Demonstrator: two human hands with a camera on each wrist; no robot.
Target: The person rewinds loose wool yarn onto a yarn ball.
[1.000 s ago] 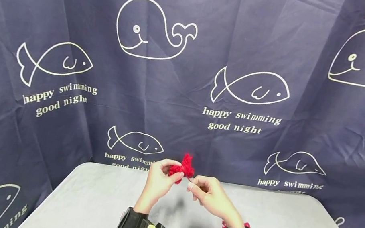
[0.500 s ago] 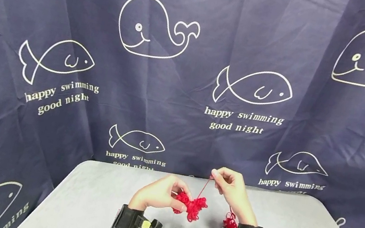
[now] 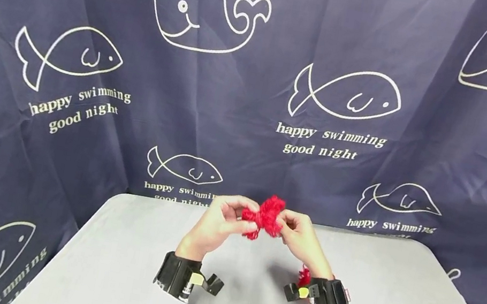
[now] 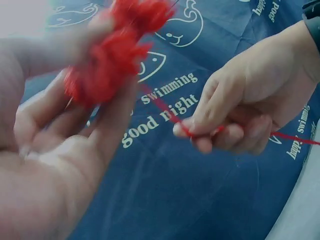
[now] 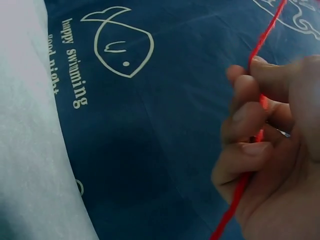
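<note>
Support surface: table (image 3: 117, 260), pale grey top, rounded far corners, matte finish. Far edge butts against dark blue printed backdrop cloth (image 3: 227, 133), which also hangs down past both side edges. Nothing seen lying directly on top. Soft shadows fall on centre of surface, toward near edge. Right wrist view shows strip of same pale surface (image 5: 30, 150) along left of frame, cloth beyond it.

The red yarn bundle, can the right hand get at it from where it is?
Probably yes. The right hand is right beside the red yarn bundle held by the left hand, already pinching its strand; nothing lies between them.
</note>
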